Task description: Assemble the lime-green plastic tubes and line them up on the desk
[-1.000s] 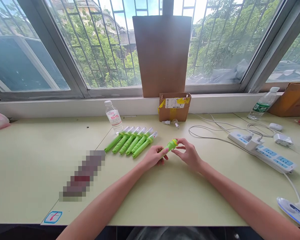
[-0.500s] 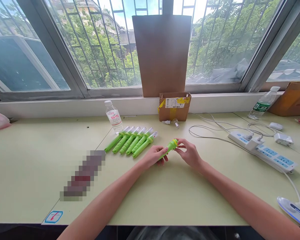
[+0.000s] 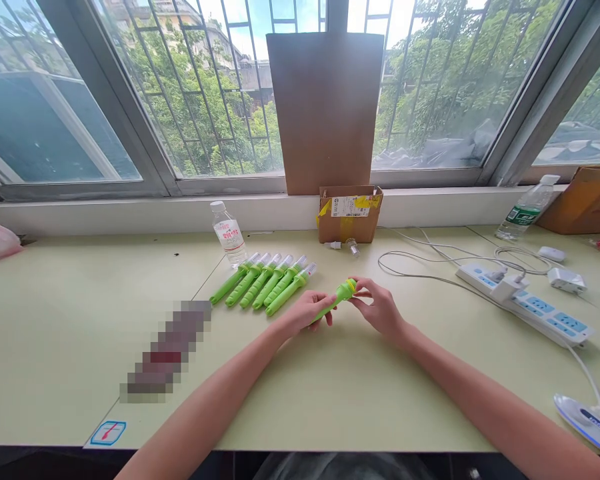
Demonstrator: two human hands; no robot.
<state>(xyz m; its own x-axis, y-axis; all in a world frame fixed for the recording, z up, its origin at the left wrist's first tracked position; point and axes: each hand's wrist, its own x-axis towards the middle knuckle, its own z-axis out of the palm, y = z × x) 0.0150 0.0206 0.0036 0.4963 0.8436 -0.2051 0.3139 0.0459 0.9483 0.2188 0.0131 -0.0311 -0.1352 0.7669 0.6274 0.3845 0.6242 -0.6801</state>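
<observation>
A green plastic stick [image 3: 325,312] with a yellow ring at its wider upper end lies slantwise in my left hand [image 3: 306,309], whose fingers are closed round its shaft. My right hand [image 3: 380,310] pinches at the ringed end with thumb and fingertips; the exact contact is partly hidden. No clear tip shows on this stick. Just left of my hands, several similar green sticks [image 3: 267,283] lie side by side, each with a clear tip. A small clear cap [image 3: 353,247] and a small white piece [image 3: 333,245] lie beyond my hands.
At the back stands an opened cardboard box [image 3: 349,223]. One water bottle [image 3: 229,233] is behind the sticks, another bottle [image 3: 525,210] far right. A power strip [image 3: 540,310] and loose cables [image 3: 415,272] occupy the right side. A blurred dark patch [image 3: 167,350] lies front left.
The held stick's lower end shows a little further out below my left hand, and the left fingers have shifted slightly. The right hand stays at the ringed end.
</observation>
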